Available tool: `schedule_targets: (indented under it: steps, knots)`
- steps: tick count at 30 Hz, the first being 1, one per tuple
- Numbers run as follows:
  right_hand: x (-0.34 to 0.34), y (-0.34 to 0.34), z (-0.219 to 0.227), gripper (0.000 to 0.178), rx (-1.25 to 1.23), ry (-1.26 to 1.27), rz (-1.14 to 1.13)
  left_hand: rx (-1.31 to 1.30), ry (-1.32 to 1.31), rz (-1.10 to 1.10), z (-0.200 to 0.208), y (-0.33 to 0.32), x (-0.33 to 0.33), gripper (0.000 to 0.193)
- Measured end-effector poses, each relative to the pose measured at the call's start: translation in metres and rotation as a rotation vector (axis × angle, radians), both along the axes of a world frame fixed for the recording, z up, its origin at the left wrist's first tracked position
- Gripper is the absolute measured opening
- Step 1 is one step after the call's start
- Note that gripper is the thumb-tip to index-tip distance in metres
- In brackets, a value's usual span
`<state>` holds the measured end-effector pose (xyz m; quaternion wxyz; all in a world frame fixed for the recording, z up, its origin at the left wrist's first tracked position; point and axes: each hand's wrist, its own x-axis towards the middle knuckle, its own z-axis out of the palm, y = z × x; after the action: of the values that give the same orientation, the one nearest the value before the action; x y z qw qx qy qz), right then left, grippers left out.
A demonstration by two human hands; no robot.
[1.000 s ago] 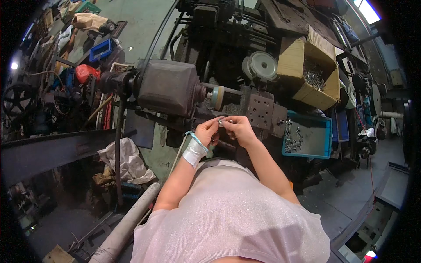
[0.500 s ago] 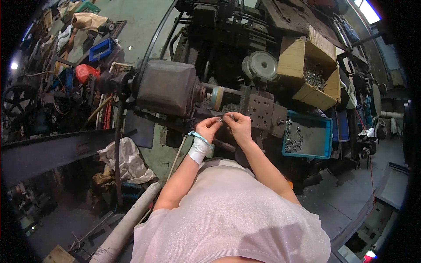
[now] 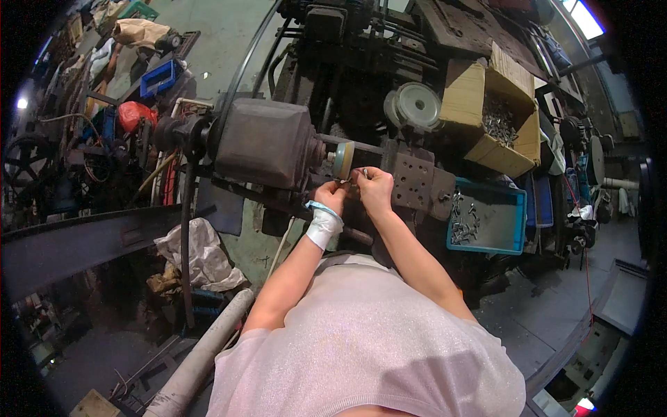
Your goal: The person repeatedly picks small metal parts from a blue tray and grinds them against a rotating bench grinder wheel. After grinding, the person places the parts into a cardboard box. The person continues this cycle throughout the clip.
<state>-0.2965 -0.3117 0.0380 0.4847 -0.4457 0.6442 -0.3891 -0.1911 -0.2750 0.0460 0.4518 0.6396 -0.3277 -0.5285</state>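
Both hands meet just in front of a round grinding wheel with a pale, yellowish and teal rim, mounted on the shaft of a dark machine housing. My left hand, with a white wrap and a light blue band at its wrist, has its fingers pinched at the wheel's near side. My right hand is closed too, and a small metal part shows at its fingertips. Fingers cover most of what they pinch. Whether the part touches the wheel, I cannot tell.
Right of my hands is a drilled metal block. Beyond it stand a blue tray with several small metal parts and a cardboard box holding many more. A round metal disc sits behind the block. A pale pipe slants at lower left.
Both hands have moved forward, away from my body, and closer to the grinding wheel. The fingers stay pinched together.
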Motion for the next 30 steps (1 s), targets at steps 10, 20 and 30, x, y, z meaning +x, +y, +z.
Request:
schedule_targets:
  steps: [10,20,30]
  knots:
    - [0.005,-0.002,-0.001,0.011,0.026,-0.054,-0.046,-0.018,0.061,0.062,-0.032,0.000,-0.004,0.017]
    - [-0.006,0.011,0.028,0.014,0.169,-0.307,-0.023,0.337,0.554,-0.017,0.013,0.017,0.017,0.027]
    - [-0.009,0.020,0.031,0.013,0.180,-0.422,0.020,0.262,0.604,-0.023,0.001,0.017,0.013,0.015]
